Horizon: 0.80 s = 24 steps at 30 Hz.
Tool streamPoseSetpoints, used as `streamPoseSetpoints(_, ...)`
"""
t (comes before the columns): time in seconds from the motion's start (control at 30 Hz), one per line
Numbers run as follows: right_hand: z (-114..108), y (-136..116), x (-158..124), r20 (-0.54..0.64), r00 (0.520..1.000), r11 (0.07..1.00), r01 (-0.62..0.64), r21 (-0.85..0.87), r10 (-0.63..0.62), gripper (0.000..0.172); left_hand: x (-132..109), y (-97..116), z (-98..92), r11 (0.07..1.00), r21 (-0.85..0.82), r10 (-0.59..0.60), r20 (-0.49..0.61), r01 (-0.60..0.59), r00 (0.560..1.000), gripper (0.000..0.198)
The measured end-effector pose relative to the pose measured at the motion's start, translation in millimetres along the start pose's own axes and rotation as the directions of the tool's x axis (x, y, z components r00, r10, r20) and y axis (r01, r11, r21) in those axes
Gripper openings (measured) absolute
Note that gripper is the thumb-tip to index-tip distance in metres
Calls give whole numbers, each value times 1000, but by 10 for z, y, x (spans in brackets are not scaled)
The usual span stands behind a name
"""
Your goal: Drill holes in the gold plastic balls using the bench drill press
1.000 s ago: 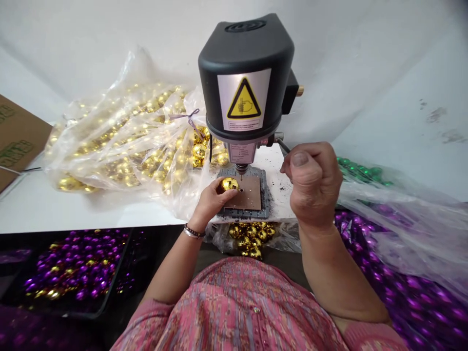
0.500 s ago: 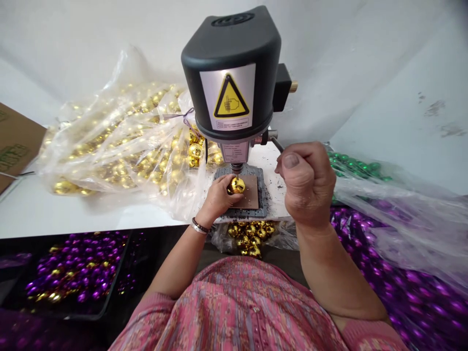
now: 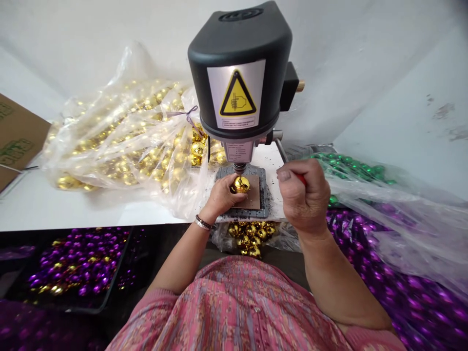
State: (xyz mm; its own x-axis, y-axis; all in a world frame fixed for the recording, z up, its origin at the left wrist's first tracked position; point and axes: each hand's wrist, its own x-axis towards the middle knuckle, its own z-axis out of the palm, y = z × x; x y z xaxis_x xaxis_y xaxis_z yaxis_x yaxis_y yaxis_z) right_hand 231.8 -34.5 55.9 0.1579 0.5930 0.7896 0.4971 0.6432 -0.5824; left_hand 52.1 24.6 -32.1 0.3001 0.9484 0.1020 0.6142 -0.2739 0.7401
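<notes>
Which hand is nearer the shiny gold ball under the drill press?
Left: the left hand holds the shiny gold ball. The right hand is apart, to the ball's right.

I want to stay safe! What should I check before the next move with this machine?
Gold ornament under the drill press chuck: ok.
Left hand holding the ornament on the brown pad: ok.
Left fingertips well away from the chuck: not ok, they look close.
Right hand on the feed lever: ok.
Drill bit lined up with the ornament: cannot tell, the ornament hides it.
</notes>
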Motion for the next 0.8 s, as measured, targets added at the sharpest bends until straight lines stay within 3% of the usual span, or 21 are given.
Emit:
streamPoseSetpoints(0.17,77,122,-148,-64,998,1000,-13,-14,12,13,-4,2,-2,1000,-13,-28,4,28,1000,58)
streamPoseSetpoints(0.37,218,361,-324,-105,994,989,-14,149,30,12,-2,46,-10,1000,-18,-22,12,22,1000,49)
streamPoseSetpoints(0.53,302,511,-403,-107,994,987,11,158,6,11,-19,87,-24,999,-33,-39,3,39,999,48)
streamPoseSetpoints(0.67,233,322,-266,-138,989,991,-34,127,51,17,-24,94,-15,998,-32,-55,-1,55,998,47)
streamPoseSetpoints(0.8,95,-55,151,-157,976,988,-145,60,153,27,-68,119,-25,998,-10,-58,-26,58,998,48)
